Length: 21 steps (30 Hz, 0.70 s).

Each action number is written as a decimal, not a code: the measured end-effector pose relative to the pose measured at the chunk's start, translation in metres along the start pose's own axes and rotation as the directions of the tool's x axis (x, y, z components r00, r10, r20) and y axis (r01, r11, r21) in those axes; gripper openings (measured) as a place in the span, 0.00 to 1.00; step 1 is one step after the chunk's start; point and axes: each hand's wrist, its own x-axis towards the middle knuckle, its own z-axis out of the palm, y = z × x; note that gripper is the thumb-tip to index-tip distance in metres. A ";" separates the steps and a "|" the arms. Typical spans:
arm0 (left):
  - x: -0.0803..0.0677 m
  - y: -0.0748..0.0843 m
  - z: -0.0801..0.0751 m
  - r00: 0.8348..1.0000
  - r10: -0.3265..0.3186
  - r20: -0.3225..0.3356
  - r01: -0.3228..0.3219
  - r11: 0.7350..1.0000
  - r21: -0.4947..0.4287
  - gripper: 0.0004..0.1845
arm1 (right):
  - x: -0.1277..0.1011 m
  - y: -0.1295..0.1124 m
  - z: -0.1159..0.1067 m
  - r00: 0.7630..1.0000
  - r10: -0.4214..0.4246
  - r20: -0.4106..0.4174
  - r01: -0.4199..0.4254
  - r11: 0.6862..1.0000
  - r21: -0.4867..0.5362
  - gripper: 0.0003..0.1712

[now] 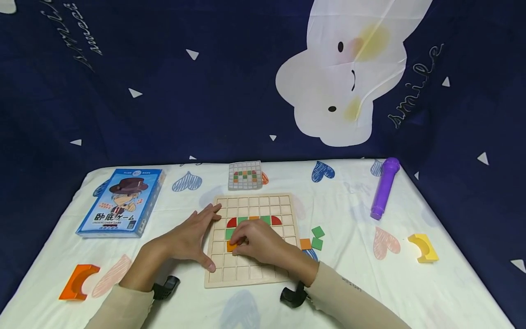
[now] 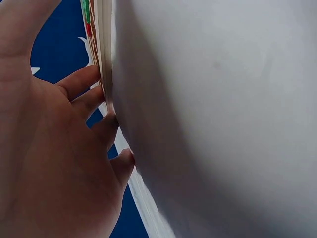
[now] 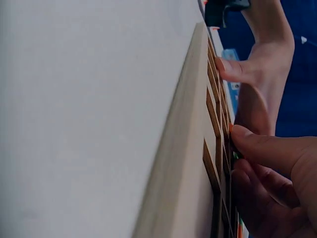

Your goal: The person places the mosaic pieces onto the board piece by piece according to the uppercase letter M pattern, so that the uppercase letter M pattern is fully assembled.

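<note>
A wooden grid board (image 1: pixel 255 273) lies mid-table, holding red quarter-round tiles at both ends of a row with green and orange squares between them. My left hand (image 1: pixel 186 237) rests spread on its left edge, thumb at the lower side and fingers at the upper; the left wrist view shows fingertips along the board's side (image 2: pixel 106 54). Over the board, my right hand (image 1: pixel 263 242) pinches an orange square tile (image 1: pixel 231 247) at a left-hand cell, just below a green tile (image 1: pixel 230 234). The right hand covers part of the pattern.
Behind the board lies a pattern card (image 1: pixel 245 183). Loose green tiles (image 1: pixel 317 243) and an orange tile (image 1: pixel 305 244) sit to its right. Farther out are a blue game box (image 1: pixel 123 201), an orange arch block (image 1: pixel 76 284), a yellow arch block (image 1: pixel 428 249) and a purple microphone-shaped object (image 1: pixel 384 189).
</note>
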 end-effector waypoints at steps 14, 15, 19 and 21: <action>0.001 -0.001 0.000 1.000 0.016 -0.009 -0.016 1.000 -0.003 0.79 | 0.002 -0.006 0.003 0.999 0.042 0.013 -0.041 0.998 -0.048 0.07; 0.001 -0.001 0.000 1.000 0.017 -0.009 -0.017 1.000 -0.001 0.79 | 0.002 -0.006 0.003 0.999 0.042 0.014 -0.042 0.998 -0.045 0.07; 0.001 -0.002 0.001 1.000 0.014 -0.011 -0.014 1.000 0.007 0.78 | 0.002 -0.005 0.004 0.999 0.036 0.021 -0.035 0.998 -0.046 0.07; 0.001 -0.002 0.002 1.000 0.020 -0.014 -0.020 1.000 0.014 0.77 | 0.002 -0.005 0.004 0.999 0.032 0.023 -0.031 0.998 -0.048 0.07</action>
